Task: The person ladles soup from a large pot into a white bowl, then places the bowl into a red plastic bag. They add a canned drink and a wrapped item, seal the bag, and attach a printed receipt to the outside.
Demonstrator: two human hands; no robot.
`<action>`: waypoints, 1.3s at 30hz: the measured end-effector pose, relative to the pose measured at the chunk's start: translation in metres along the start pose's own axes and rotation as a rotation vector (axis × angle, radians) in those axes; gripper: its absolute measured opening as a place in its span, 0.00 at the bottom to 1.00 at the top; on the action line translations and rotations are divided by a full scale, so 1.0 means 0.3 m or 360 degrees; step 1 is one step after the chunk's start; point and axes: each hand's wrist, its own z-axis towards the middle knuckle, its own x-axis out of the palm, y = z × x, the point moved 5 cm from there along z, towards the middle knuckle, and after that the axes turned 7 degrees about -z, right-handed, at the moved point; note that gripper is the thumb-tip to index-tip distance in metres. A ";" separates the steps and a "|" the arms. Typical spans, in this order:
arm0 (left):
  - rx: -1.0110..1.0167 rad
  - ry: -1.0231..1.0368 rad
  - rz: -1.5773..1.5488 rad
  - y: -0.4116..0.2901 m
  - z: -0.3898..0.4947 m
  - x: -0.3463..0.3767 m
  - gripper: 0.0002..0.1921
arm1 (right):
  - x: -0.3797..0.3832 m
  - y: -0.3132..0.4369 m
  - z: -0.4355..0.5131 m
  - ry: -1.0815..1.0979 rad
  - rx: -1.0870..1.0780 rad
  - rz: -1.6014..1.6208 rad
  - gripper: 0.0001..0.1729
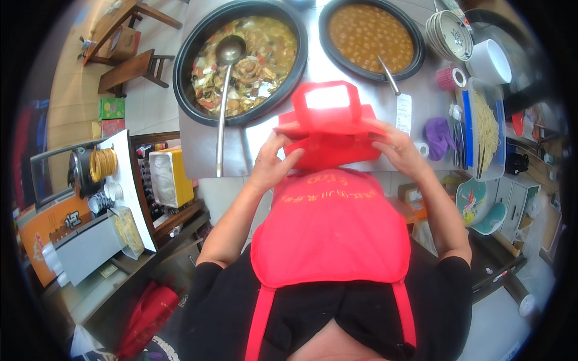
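Note:
A red non-woven tote bag (pixel 334 151) is at the near edge of the steel table (pixel 205 153), its top opening parted and one handle loop standing up towards the pots. My left hand (pixel 275 158) grips the bag's left rim between thumb and fingers. My right hand (pixel 399 146) holds the right rim in the same way. What is inside the bag cannot be seen. Behind it on the left is a large black pot of vegetable stew (pixel 271 85) with a metal ladle (pixel 224 104) in it. A black pot of brown soup with round pieces (pixel 370 38) stands behind on the right.
Right of the bag lie a printed paper slip (pixel 404 113), a purple cloth (pixel 438 137) and a white roll (pixel 422 149). Farther right are a clear tub of noodles (pixel 490 135), stacked plates (pixel 451 36) and a white container (pixel 490 62). A spoon handle (pixel 389 76) juts over the soup pot's rim.

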 end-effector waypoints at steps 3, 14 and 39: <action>-0.0084 0.0009 -0.0161 0.013 -0.003 -0.005 0.07 | 0.004 0.015 0.003 -0.0164 -0.0131 0.0017 0.17; -0.0197 -0.0186 -0.0236 0.036 -0.049 -0.016 0.07 | 0.053 -0.054 0.000 -0.0226 0.0174 0.0288 0.08; -0.0462 -0.0644 -0.0732 0.062 -0.085 0.011 0.09 | 0.134 -0.078 0.016 -0.0601 0.0426 0.0906 0.17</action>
